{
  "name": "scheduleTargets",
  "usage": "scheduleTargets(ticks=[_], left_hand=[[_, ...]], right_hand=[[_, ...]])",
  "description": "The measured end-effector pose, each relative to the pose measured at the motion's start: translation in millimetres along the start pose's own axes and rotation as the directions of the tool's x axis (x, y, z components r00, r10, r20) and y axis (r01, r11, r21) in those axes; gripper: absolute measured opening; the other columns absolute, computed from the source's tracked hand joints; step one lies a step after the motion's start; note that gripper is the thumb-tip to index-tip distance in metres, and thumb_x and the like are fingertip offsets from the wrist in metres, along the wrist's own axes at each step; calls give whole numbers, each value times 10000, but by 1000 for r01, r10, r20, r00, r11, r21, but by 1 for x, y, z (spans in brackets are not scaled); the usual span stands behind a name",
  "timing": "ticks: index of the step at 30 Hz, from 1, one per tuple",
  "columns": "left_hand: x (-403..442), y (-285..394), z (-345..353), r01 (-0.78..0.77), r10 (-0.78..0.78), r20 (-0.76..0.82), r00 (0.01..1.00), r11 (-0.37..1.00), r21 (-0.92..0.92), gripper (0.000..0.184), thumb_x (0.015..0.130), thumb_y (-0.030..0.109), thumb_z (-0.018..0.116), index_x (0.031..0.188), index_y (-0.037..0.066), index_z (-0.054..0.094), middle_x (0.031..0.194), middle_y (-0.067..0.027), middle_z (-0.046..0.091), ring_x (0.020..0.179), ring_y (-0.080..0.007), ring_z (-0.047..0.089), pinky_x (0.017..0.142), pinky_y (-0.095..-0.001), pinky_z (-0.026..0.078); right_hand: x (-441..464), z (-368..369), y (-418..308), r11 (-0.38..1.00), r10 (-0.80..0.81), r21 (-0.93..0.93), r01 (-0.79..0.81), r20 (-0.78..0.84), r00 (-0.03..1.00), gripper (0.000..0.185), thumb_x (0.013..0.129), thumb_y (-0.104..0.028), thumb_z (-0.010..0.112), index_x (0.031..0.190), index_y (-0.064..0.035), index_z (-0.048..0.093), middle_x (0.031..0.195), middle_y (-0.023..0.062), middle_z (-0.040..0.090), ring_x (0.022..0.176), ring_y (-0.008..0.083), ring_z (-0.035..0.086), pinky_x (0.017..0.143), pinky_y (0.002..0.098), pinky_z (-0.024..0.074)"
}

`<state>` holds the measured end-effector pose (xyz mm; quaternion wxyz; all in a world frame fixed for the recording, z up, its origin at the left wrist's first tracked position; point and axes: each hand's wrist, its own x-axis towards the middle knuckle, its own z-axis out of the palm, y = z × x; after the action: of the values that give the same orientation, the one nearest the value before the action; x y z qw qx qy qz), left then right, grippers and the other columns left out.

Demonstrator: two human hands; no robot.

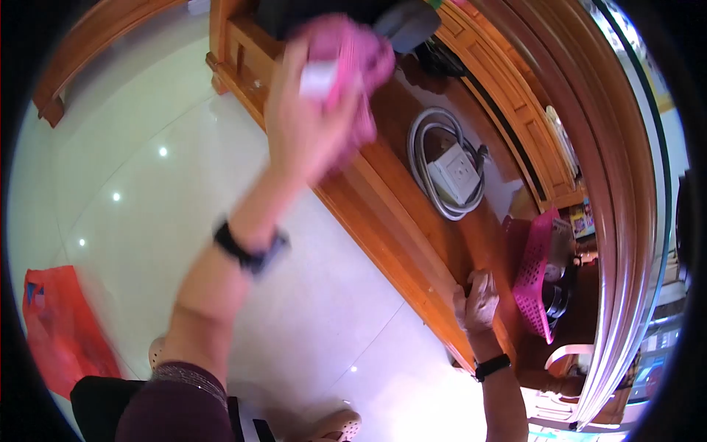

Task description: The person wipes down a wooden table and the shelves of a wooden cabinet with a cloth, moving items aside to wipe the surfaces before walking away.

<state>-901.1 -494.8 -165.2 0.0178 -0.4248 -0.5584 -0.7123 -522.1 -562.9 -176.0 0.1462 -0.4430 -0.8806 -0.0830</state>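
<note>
My left hand [305, 140], smeared by motion, is closed around a pink cloth [368, 59] above the far end of the low wooden shelf [361, 184]. A small white patch [318, 79] shows at the fingers; I cannot tell what it is. Lower right, my right hand [479, 303] rests at the shelf's edge with its fingers curled in. Whatever those fingers hold, if anything, is hidden. Between the hands, a coiled grey cable [418, 158] lies on the shelf around a white socket box [454, 174].
A pink perforated basket [532, 280] holding several items stands beside my right hand. Dark objects [412, 29] sit at the shelf's far end. Glass-topped wood [618, 184] overhangs at right. On the tiled floor [147, 214] lies a red bag [66, 328].
</note>
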Motion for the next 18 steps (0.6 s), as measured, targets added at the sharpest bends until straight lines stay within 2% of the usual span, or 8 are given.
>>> scheduleTargets(ticks=[1, 2, 3, 4, 7, 13, 17, 18], left_hand=[[40, -16, 11, -262, 274, -1, 962, 920, 292, 522, 768, 340, 675, 1178, 73, 494, 1067, -194, 564, 975, -362, 576, 777, -449, 491], [66, -38, 27, -243, 171, 192, 966, 849, 468, 548, 789, 407, 648, 1208, 90, 494, 1119, -181, 584, 1011, -363, 568, 863, -434, 462], [84, -53, 44, -185, -153, 445, 882, 757, 627, 541, 801, 426, 617, 1225, 114, 490, 1154, -173, 572, 1099, -330, 534, 890, -421, 453], [92, -70, 57, -477, -123, 656, 745, 590, 652, 520, 805, 420, 594, 1217, 112, 514, 1154, -170, 577, 1075, -319, 561, 886, -412, 464], [89, -43, 87, -429, -212, 734, 645, 695, 577, 327, 764, 296, 593, 1002, 86, 672, 1000, -160, 663, 953, -301, 636, 824, -401, 508], [45, 10, 69, -485, -199, 883, 425, 774, 408, 314, 768, 294, 596, 956, 59, 686, 978, -177, 663, 925, -313, 643, 789, -411, 514], [40, 33, 27, -411, -361, 895, 262, 797, 442, 311, 727, 247, 623, 965, 48, 639, 952, -190, 644, 912, -342, 624, 768, -442, 495], [26, 29, 10, -434, -146, 914, 379, 844, 315, 315, 718, 227, 638, 982, 54, 624, 935, -178, 644, 880, -342, 629, 748, -433, 502]], right_hand=[[0, 1, 0, 1000, -4, -2, 4, -15, 1000, 241, 759, -202, 580, 865, -45, 432, 732, 157, 448, 666, 354, 485, 555, 449, 416], [0, 0, 0, 1000, 5, -1, -5, -11, 1000, 241, 759, -202, 580, 865, -45, 432, 732, 157, 448, 666, 354, 485, 555, 449, 416], [0, 0, -1, 1000, 1, 2, -1, -15, 1000, 240, 757, -201, 581, 866, -46, 433, 733, 156, 450, 663, 353, 488, 553, 447, 420], [2, 0, -1, 1000, -3, 5, 3, -25, 1000, 240, 756, -200, 581, 866, -47, 433, 734, 155, 452, 659, 351, 491, 552, 445, 424], [1, -1, -1, 1000, 26, 13, -25, -9, 1000, 236, 751, -192, 584, 867, -51, 434, 737, 151, 461, 649, 349, 495, 545, 440, 429], [0, -1, 1, 999, -7, 31, 8, -28, 1000, 227, 746, -182, 583, 867, -55, 439, 728, 139, 472, 647, 340, 503, 540, 439, 432], [0, -1, 2, 999, -7, 40, 10, -63, 998, 228, 743, -183, 587, 869, -56, 446, 725, 133, 473, 654, 331, 508, 554, 439, 437], [-1, 0, 3, 1000, -13, 20, 13, -47, 999, 230, 738, -181, 591, 867, -56, 448, 732, 133, 481, 664, 329, 513, 567, 438, 444]])
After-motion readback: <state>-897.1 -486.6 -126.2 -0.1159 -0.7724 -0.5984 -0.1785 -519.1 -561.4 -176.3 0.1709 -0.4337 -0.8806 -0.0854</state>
